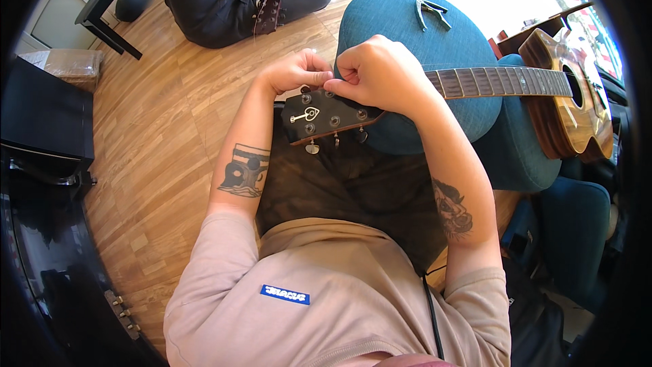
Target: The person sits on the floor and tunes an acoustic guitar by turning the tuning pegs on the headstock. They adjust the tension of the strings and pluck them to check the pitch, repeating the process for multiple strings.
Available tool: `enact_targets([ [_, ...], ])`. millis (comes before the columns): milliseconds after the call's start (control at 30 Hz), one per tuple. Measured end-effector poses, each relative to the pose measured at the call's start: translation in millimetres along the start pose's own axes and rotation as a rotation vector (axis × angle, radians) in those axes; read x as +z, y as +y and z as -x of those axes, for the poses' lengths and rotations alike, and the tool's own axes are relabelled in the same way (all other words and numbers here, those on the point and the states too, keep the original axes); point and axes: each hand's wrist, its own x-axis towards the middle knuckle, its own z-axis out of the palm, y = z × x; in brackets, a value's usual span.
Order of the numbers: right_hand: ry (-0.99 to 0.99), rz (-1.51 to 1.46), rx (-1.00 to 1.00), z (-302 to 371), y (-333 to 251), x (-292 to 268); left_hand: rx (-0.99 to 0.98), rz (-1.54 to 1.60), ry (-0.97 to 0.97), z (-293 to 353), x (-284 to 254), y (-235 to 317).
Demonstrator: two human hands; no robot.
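An acoustic guitar [581, 105] lies with its neck pointing left, its fretted neck [502, 82] across a teal cushioned seat. Its black headstock [322, 119], marked with a pale emblem, is over my lap. At the headstock's far edge my left hand [297, 71] is closed in a pinch beside a tuning peg. My right hand [382, 71] is closed too, curled over the nut end, its thumb tip meeting the left thumb. Whatever thin thing the fingertips pinch is too small to make out. Several tuner buttons [312, 149] stick out along the near edge.
A metal capo [432, 15] rests on the teal seat [380, 17]. Ahead, another person [210, 3] in dark clothes sits on the wooden floor with a second guitar's headstock [267, 15]. Glossy black furniture [47, 245] and a wrapped box [73, 68] stand at left.
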Motion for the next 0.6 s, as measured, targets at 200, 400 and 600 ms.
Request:
enact_targets([
  [200, -0.06, -0.033, 0.02, 1, 0, -2, -0.014, 0.04, 0.034, 5, 8, 12],
  [400, -0.1, -0.055, 0.027, 0, 1, -3, 0.022, 0.01, 0.038, 4, 9, 15],
  [600, -0.102, -0.06, 0.033, 0, 0, -1, 0.028, 0.088, 0.01, 5, 10, 18],
])
